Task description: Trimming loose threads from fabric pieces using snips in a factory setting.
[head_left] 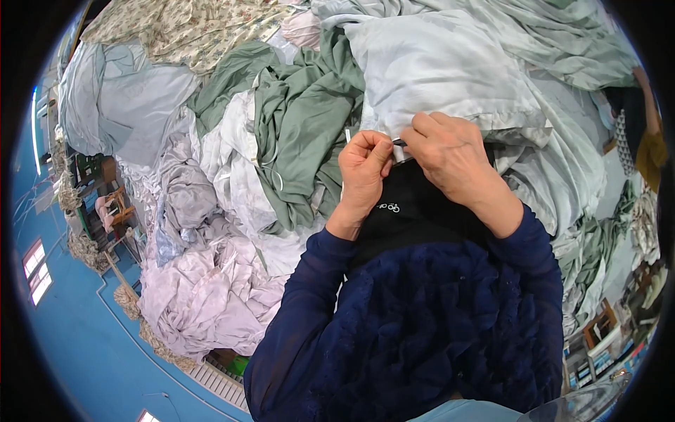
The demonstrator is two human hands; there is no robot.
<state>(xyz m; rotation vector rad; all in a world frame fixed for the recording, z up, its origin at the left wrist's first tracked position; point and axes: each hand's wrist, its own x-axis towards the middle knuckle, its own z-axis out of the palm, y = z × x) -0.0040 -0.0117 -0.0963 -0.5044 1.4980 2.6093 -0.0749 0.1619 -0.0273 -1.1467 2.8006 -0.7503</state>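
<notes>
My left hand [365,172] is closed in a pinch, thumb against the fingers, at the near edge of a pale grey-white cloth [436,67]. A thin white strip [347,134] sticks up beside its knuckles. Close on its right, my right hand [450,151] is curled with the palm down. A small dark, narrow tip [397,142] shows between the two hands; its kind is hidden by the fingers. Just below that tip a small white piece of fabric [400,155] hangs over my black apron [422,211]. What exactly each hand grips is too small to make out.
Heaped cloth surrounds my hands: green fabric [302,133] with a white cord on the left, a pinkish pile [211,295] nearer me, floral cloth [183,32] at the far left. Another person's arm [647,102] shows at the far right. Blue floor [84,337] lies at left.
</notes>
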